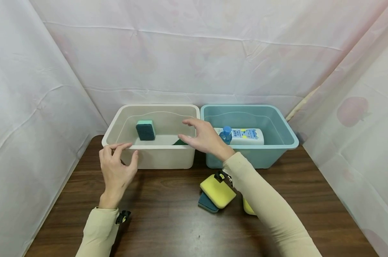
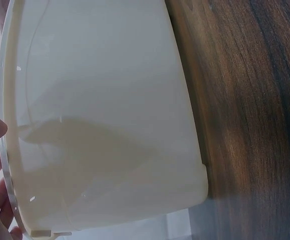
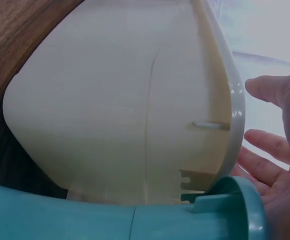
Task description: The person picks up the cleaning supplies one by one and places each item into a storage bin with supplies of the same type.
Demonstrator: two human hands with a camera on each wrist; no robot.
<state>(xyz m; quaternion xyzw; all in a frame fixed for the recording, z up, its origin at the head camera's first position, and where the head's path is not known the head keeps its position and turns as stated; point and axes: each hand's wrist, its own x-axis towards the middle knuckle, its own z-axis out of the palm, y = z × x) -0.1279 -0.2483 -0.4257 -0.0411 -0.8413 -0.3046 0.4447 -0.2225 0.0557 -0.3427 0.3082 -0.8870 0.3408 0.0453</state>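
My left hand (image 1: 116, 171) is at the front left corner of the cream bin (image 1: 162, 157), its fingertips right at the rim and nothing in its grasp. Over the right end of that bin hovers my right hand (image 1: 205, 137), thumb and fingers spread apart, holding nothing. Inside the cream bin a sponge (image 1: 145, 131) with a dark scouring face stands upright toward the left. A dark green piece (image 1: 180, 142) lies near the front wall, mostly hidden by it. In the right wrist view, the right fingers (image 3: 270, 145) overlap the bin's end rim.
Right beside it stands a blue bin (image 1: 245, 157) with a white labelled bottle (image 1: 250, 136) and a blue-capped bottle (image 1: 225, 135). On the wooden table (image 1: 168, 214), a yellow sponge (image 1: 218, 191) overlaps a dark sponge (image 1: 207, 203). Another yellow sponge (image 1: 248, 207) is partly behind my right forearm.
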